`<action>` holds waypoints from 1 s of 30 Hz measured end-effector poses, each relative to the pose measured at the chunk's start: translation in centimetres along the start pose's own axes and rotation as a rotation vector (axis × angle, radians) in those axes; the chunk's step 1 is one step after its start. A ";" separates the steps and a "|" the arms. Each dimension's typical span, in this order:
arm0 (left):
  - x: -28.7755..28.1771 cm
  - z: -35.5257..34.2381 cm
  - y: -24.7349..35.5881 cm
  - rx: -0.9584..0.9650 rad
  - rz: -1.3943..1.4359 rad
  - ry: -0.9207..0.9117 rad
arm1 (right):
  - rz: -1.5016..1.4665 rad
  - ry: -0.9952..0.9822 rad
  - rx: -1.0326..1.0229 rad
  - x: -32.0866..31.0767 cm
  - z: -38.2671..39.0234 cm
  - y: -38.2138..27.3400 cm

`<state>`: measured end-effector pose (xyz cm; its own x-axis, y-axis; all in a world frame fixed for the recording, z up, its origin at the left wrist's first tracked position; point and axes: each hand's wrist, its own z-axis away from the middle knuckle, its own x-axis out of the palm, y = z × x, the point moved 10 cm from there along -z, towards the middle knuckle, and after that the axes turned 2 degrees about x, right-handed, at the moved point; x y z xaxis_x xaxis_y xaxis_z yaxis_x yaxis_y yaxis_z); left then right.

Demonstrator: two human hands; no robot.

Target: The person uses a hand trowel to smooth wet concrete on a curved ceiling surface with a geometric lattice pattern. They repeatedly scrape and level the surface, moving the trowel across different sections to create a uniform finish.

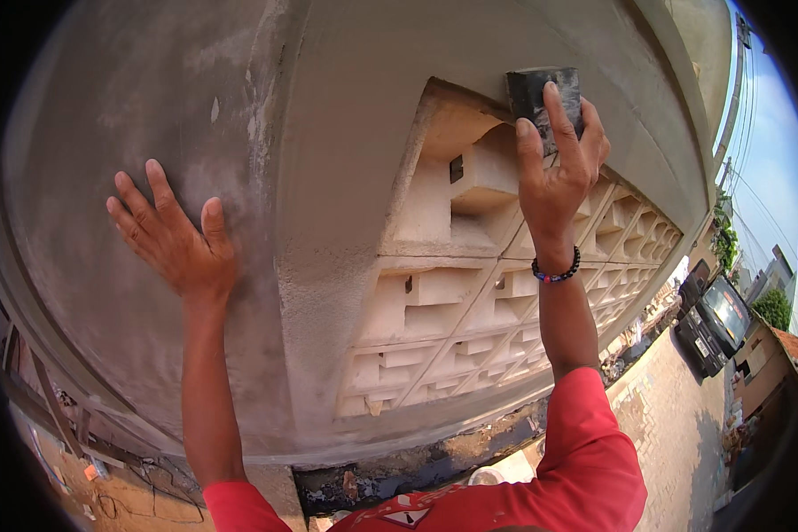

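My right hand (560, 182) grips a dark rectangular block (528, 92), which is smeared with grey. It holds the block at the smooth grey plaster band (355, 106) just above the upper edge of the patterned vent-block panel (452, 293). Whether the block is foam, rubber or something harder, I cannot tell. Farther left, my left hand (182, 239) is spread, its palm against or very near the darker grey wall face (89, 115). A vertical corner edge runs between the two hands. A beaded bracelet (556, 277) circles my right wrist.
Along the wall's foot runs a dark, wet ditch (399, 479). Beside it stands a pale round container (486, 476). A paved lane (669, 426) lies to the right, with a dark vehicle (716, 324) on it. Wooden poles (53, 399) lean at lower left.
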<state>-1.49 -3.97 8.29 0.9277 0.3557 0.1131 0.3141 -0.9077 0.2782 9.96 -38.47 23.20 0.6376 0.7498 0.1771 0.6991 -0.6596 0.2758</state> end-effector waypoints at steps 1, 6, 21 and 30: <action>0.0 0.0 0.0 0.002 -0.007 -0.003 | -0.038 -0.015 -0.094 0.6 -1.1 -1.6; -0.8 -0.6 -0.5 0.057 -0.049 0.008 | 0.081 0.103 0.195 -2.1 -1.8 11.3; 0.1 -0.1 -0.1 0.086 -0.081 0.023 | 0.230 0.153 0.414 -6.8 1.9 22.5; 0.0 -0.1 -1.2 0.073 -0.120 0.009 | 0.006 0.055 0.122 -1.6 0.7 5.1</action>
<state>-1.86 -2.84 8.10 0.8811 0.4640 0.0914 0.4364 -0.8723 0.2206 12.70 -43.08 23.64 0.6251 0.7456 0.2311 0.7320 -0.6627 0.1582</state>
